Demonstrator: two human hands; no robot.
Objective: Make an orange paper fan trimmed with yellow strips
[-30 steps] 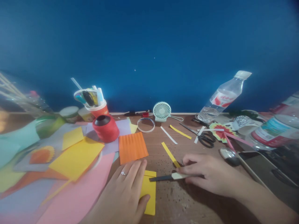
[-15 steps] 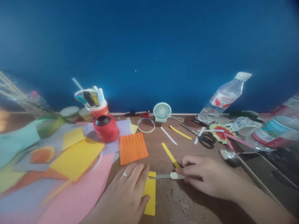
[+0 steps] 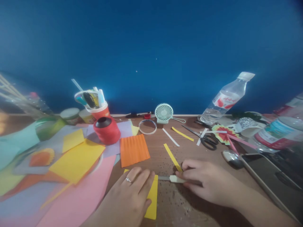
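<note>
Toward near edge of worktop (image 3: 175,206): left hand (image 3: 133,193) flat on yellow paper (image 3: 151,205), thumb apart from fingers, presumably pinning it. Right hand (image 3: 204,181): fingers clamped on knife (image 3: 175,178), blade reaching paper's right edge. Pleated orange sheet (image 3: 134,150) just beyond, perhaps out of blade's way.
</note>
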